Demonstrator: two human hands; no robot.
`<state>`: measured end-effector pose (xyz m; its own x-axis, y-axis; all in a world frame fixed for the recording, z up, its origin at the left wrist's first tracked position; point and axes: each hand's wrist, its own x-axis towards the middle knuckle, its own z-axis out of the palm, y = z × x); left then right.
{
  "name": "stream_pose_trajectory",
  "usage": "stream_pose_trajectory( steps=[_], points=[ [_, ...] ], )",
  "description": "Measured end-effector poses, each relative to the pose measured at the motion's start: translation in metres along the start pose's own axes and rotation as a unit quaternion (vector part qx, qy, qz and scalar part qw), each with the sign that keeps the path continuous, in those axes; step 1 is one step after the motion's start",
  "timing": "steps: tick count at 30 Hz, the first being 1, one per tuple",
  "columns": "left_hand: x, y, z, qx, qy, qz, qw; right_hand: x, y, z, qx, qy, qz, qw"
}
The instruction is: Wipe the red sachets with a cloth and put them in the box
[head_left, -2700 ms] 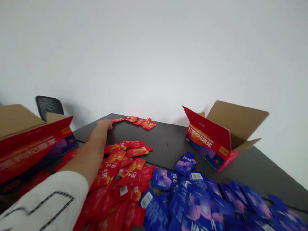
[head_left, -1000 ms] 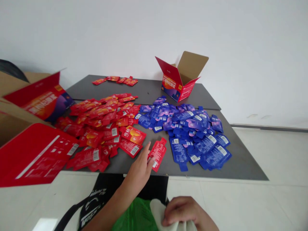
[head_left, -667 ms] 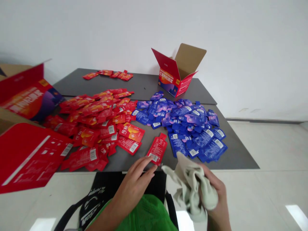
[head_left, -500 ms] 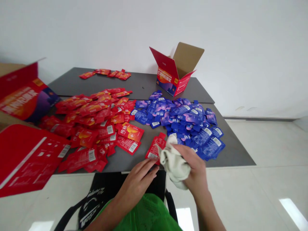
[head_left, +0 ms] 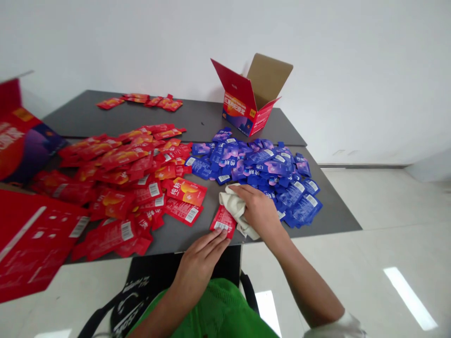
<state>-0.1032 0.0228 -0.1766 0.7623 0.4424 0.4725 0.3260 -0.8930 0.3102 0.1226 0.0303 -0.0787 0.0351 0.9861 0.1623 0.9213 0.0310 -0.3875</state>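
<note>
A red pouch (head_left: pixel 223 220) lies flat near the front edge of the table, its barcode end towards me. The outstretched fingers of my left hand (head_left: pixel 204 256) rest on that near end. Bunched in my right hand (head_left: pixel 259 209) is a cream cloth (head_left: pixel 233 205), pressed over the far part of the pouch and hiding its spout end. To the left lies a heap of red pouches (head_left: pixel 116 176). A heap of blue pouches (head_left: pixel 260 169) spreads just beyond and to the right of my right hand.
An open red carton (head_left: pixel 241 112) stands at the back of the grey table (head_left: pixel 202 126). Another open carton (head_left: pixel 33 234) takes up the left side, partly out of view. Several red pouches (head_left: pixel 141 100) lie in a row at the back left.
My right hand has brought the cloth down and forward onto the far end of the red pouch, covering its spout. My left hand keeps its place on the near end. The view has shifted slightly.
</note>
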Motion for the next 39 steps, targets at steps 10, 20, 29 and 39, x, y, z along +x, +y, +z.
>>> stream_pose_trajectory(
  steps=[10,20,29,39],
  points=[
    [0.007,0.004,-0.007,0.003,0.032,-0.009,0.999,-0.023,-0.009,0.021,0.030,-0.094,-0.015,0.995],
    [0.006,0.006,-0.006,-0.005,0.020,-0.029,0.999,-0.032,-0.027,0.000,0.022,-0.083,-0.023,0.996],
    [0.006,0.004,-0.006,-0.001,0.007,-0.013,1.000,0.012,0.001,0.009,-0.053,-0.070,0.031,0.996],
    [0.007,0.005,-0.005,-0.028,0.011,-0.050,0.998,-0.040,-0.033,0.011,0.019,-0.152,-0.003,0.988]
  ],
)
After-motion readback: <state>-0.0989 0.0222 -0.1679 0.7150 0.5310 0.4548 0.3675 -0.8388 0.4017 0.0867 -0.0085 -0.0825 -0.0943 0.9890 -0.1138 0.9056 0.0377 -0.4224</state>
